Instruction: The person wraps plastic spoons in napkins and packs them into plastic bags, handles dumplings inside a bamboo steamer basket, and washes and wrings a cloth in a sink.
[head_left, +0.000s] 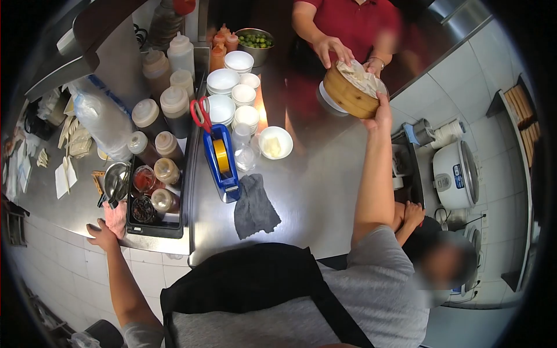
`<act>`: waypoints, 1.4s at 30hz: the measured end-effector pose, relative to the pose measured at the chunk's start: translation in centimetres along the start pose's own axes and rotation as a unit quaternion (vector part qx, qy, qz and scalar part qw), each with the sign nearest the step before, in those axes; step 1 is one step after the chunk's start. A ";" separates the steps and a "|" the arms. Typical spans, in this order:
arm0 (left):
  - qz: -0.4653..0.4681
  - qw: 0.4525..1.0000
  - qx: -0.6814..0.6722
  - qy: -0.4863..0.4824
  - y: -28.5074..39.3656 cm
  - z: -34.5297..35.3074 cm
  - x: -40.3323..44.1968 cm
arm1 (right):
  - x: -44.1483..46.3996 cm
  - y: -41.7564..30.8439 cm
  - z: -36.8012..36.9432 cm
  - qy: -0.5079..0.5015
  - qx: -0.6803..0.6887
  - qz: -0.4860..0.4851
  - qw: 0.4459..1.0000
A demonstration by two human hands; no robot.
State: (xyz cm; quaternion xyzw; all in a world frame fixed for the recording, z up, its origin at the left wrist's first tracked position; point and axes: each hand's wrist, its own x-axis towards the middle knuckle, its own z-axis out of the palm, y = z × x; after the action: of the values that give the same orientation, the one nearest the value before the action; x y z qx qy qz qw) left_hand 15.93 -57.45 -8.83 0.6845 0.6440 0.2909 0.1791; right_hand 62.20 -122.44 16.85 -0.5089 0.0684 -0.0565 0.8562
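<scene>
My right hand (381, 114), arm stretched forward, grips the rim of a round bamboo steamer basket (351, 95). Pale paper or cloth lines the tilted basket, and what lies inside cannot be made out. A co-worker in a red shirt (354, 23) has both hands at the basket's far side. Partly hidden beneath it is a white round dish (326, 100). My left hand (103, 236) rests at the counter's front edge with fingers apart, beside a pink cloth (115, 219) and a black tray (155, 230) of sauce bottles and jars.
White bowls (223, 81) stand stacked mid-counter near a blue tape dispenser (221, 162), red-handled scissors (201, 113) and a grey cloth (255, 207). A metal bowl of green limes (255, 45) sits behind. To the right are a rice cooker (455, 174) and another person (444, 255).
</scene>
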 end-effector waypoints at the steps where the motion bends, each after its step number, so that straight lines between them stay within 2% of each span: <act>1: -0.001 1.000 0.004 0.000 -0.3 0.1 0.2 | -0.3 0.3 -0.1 -0.004 0.003 -0.016 1.000; 4: 0.002 1.000 -0.026 -0.006 -1.5 0.4 0.7 | -3.3 0.4 0.7 -0.031 -0.008 -0.078 0.996; 7: 0.018 0.988 -0.148 -0.033 -1.2 -0.9 -0.9 | -6.7 0.5 2.0 -0.001 0.008 -0.098 0.995; 11: 0.059 0.993 -0.102 0.023 0.4 -4.0 -4.2 | -9.6 1.6 2.5 0.060 0.041 -0.128 0.989; 14: 0.116 0.977 -0.161 0.071 2.7 -7.0 -7.3 | -10.6 2.6 1.7 0.066 0.051 -0.143 0.986; 15: 0.157 0.967 -0.181 0.081 4.8 -8.6 -9.0 | -11.2 2.8 1.6 0.072 0.051 -0.142 0.986; 18: 0.285 0.948 -0.083 0.116 7.9 -11.8 -11.9 | -12.4 3.7 0.8 0.081 0.051 -0.150 0.984; 23: 0.494 0.849 -0.135 0.130 14.0 -13.8 -16.0 | -14.6 4.0 0.6 0.069 0.053 -0.149 0.985; 26: 0.570 0.784 -0.230 0.085 18.4 -13.2 -18.1 | -15.6 4.2 0.4 0.059 0.063 -0.157 0.984; 28: 0.588 0.745 -0.314 0.003 22.4 -12.2 -20.1 | -16.1 4.4 0.2 0.061 0.063 -0.162 0.983; 30: 0.637 0.718 -0.277 -0.033 26.8 -12.6 -22.5 | -16.4 4.7 -0.2 0.047 0.062 -0.170 0.982; 32: 0.674 0.665 -0.317 -0.051 30.8 -11.7 -24.7 | -16.6 5.0 -0.5 0.037 0.056 -0.182 0.981; 35: 0.703 0.638 -0.298 -0.097 36.3 -11.7 -28.3 | -17.0 5.2 -0.6 0.033 0.048 -0.193 0.979; 39: 0.716 0.619 -0.293 -0.138 40.2 -9.5 -31.5 | -17.7 5.3 -0.5 0.034 0.051 -0.189 0.980; 42: 0.722 0.603 -0.312 -0.136 43.5 -7.9 -33.7 | -18.0 5.4 -0.9 0.030 0.052 -0.188 0.980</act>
State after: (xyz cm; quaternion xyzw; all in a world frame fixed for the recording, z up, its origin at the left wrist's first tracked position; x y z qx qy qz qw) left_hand 44.74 -96.37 18.60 0.8610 -0.2209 0.4124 0.1995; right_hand 44.47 -117.66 12.80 -0.4656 -0.0059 -0.2354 0.8531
